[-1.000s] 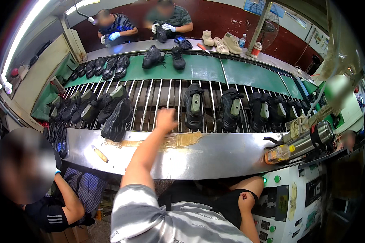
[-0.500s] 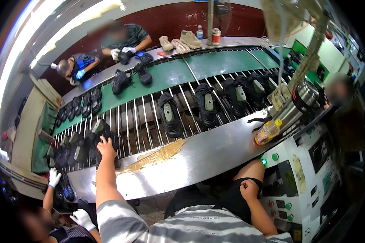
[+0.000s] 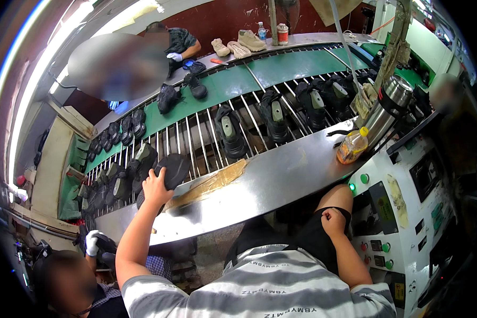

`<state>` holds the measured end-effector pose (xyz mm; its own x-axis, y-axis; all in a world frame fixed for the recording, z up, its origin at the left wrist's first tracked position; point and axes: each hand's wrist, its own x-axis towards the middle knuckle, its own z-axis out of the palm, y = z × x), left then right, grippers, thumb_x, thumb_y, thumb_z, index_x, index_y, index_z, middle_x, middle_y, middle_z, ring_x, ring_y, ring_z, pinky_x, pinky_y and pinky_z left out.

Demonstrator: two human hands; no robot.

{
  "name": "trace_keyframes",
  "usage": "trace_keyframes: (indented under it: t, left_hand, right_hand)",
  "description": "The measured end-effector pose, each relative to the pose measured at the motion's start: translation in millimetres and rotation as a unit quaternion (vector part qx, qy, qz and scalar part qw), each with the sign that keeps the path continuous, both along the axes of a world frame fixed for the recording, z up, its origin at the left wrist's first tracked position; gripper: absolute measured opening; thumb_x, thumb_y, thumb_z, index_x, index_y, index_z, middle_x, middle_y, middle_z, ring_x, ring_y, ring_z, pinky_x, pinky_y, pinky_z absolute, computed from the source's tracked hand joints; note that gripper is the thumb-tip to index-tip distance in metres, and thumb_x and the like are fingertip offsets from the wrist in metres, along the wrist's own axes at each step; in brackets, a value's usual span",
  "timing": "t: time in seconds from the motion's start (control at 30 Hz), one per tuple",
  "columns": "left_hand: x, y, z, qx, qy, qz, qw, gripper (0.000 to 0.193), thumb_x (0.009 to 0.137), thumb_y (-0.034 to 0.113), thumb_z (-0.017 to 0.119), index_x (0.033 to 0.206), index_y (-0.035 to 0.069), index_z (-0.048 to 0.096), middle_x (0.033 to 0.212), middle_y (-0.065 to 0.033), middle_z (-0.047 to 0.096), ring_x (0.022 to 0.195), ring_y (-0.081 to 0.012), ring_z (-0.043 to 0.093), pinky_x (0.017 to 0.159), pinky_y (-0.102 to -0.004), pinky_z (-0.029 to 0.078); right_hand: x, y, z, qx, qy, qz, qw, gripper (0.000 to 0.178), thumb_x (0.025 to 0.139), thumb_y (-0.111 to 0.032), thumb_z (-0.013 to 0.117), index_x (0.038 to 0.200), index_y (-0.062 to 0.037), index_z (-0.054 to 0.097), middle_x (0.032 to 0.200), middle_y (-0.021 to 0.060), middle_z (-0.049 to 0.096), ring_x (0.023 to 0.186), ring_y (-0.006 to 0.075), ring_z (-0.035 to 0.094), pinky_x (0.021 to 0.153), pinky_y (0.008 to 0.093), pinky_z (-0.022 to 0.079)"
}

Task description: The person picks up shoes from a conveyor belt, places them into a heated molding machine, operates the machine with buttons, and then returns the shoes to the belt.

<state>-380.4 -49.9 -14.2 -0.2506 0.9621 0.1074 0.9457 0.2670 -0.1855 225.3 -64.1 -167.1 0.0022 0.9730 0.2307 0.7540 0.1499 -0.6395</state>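
My left hand (image 3: pixel 156 186) grips a black shoe (image 3: pixel 176 168) at the near edge of the roller conveyor. The shoe is tipped so its dark sole faces up; part of it is hidden behind my fingers. Just left of it stands a row of black shoes (image 3: pixel 123 188) on grey-green lasts, crowded together on the rollers. My right hand (image 3: pixel 334 221) rests on my thigh with its fingers curled and nothing visible in it. Further right on the rollers, several more lasted black shoes (image 3: pixel 229 131) stand with their heels toward me.
A metal ledge (image 3: pixel 259 183) borders the rollers, patched with brown tape (image 3: pixel 209 183). At its right end stand a juice bottle (image 3: pixel 352 146) and a steel thermos (image 3: pixel 389 106). A control panel (image 3: pixel 379 212) flanks my right leg. Co-workers sit across the green belt (image 3: pixel 222 87) and at lower left.
My left hand has taken hold of a black shoe from the left row and tilted it rightward, sole up. My view has shifted slightly. The right hand stays on my thigh.
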Motion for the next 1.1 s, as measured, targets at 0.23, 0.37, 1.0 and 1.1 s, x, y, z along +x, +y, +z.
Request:
trace_keyframes:
  t: [0.23, 0.37, 1.0, 1.1]
  left_hand:
    - [56.6, 12.2, 34.6, 0.128, -0.295, -0.020, 0.947, 0.086, 0.054, 0.017, 0.073, 0.135, 0.015, 0.045, 0.121, -0.0223, 0.053, 0.101, -0.0394, 0.061, 0.087, -0.0423, 0.050]
    - [44.3, -26.0, -55.8, 0.163, -0.854, 0.040, 0.493, 0.063, 0.071, 0.020, 0.054, 0.132, 0.003, 0.050, 0.114, -0.0159, 0.061, 0.099, -0.0280, 0.064, 0.088, -0.0392, 0.052]
    - [416.2, 124.5, -53.4, -0.207, -0.767, -0.272, 0.543, 0.021, 0.091, 0.003, 0.058, 0.110, -0.003, 0.063, 0.088, -0.0088, 0.067, 0.081, -0.0159, 0.064, 0.076, -0.0292, 0.051]
    - [400.0, 114.2, -117.0, -0.150, -0.762, -0.236, 0.584, 0.015, 0.092, 0.007, 0.060, 0.103, -0.002, 0.064, 0.082, -0.0068, 0.066, 0.075, -0.0143, 0.062, 0.071, -0.0284, 0.051]
  right_hand:
    - [2.1, -11.5, -0.1, 0.002, 0.015, -0.007, 1.000, 0.004, 0.070, -0.005, 0.067, 0.073, -0.0066, 0.065, 0.069, 0.0085, 0.060, 0.061, 0.0244, 0.060, 0.057, 0.0349, 0.048]
    - [9.0, -28.4, 10.6, -0.008, 0.079, -0.021, 0.997, 0.005, 0.072, -0.003, 0.066, 0.076, -0.0055, 0.064, 0.070, 0.0102, 0.061, 0.065, 0.0277, 0.061, 0.060, 0.0361, 0.049]
    - [92.7, -4.9, 190.5, 0.152, 0.812, 0.135, 0.546, 0.080, 0.071, -0.029, 0.065, 0.141, 0.0012, 0.040, 0.138, 0.0184, 0.051, 0.123, 0.0329, 0.052, 0.107, 0.0442, 0.041]
    - [199.8, -25.8, 172.1, 0.173, 0.717, -0.157, 0.657, 0.081, 0.069, -0.023, 0.067, 0.142, -0.0014, 0.038, 0.133, 0.0178, 0.054, 0.116, 0.0320, 0.056, 0.099, 0.0439, 0.047]
